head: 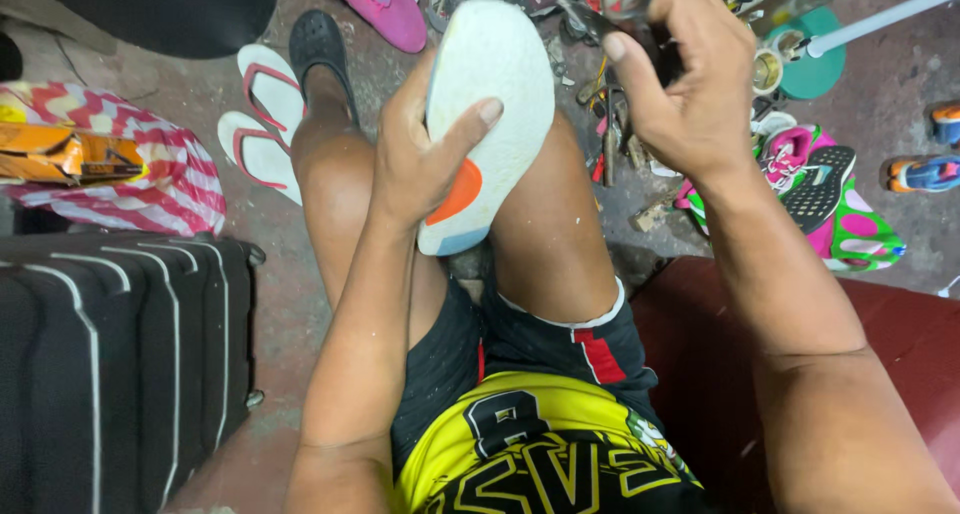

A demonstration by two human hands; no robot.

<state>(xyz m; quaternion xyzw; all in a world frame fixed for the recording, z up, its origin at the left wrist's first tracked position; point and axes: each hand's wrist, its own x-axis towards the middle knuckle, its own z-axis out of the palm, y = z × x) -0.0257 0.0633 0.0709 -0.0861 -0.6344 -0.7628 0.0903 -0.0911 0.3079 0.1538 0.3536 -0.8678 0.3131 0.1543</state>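
- Nearest, along the lower edge: a yellow and black jersey (545, 444) over black shorts (520, 349) with red and white trim, both forearms reaching forward above them.
- At lower left: one black ribbed suitcase (110, 354); at lower right, a dark red seat (900, 344).
- Propped between two bare knees: one white shoe sole (495, 94), underside up, toe pointing away, with an orange patch and a pale blue heel end nearest the body.
- Left hand (415, 159) clasping the sole's left edge; thumb (465, 134) pressed flat across the white face just above the orange patch, remaining fingers wrapped behind and hidden.
- Right hand (690, 84) raised just right of the sole's toe, apart from it, fingers curled tight round a dark object (655, 59), too hidden to identify.
- Left of the knees on the concrete floor (290, 294): one red, white and yellow zigzag bag (160, 174) with an orange packet on top.
- Beyond it: two white flip-flops (265, 119) with pink straps, lying side by side.
- One black clog (320, 44) on the far foot.
- Below the right hand: a scatter of small tools (610, 134) on the floor, number unclear.
- Right of the wrist: one dark shoe sole (820, 189) on a green and pink bag (860, 229).
- Far right edge: two blue and orange shoes (925, 169), one partly cut off.
- Farthest, along the top: one pink sneaker (385, 4), one green round lid (815, 64) and one white pipe (885, 14).
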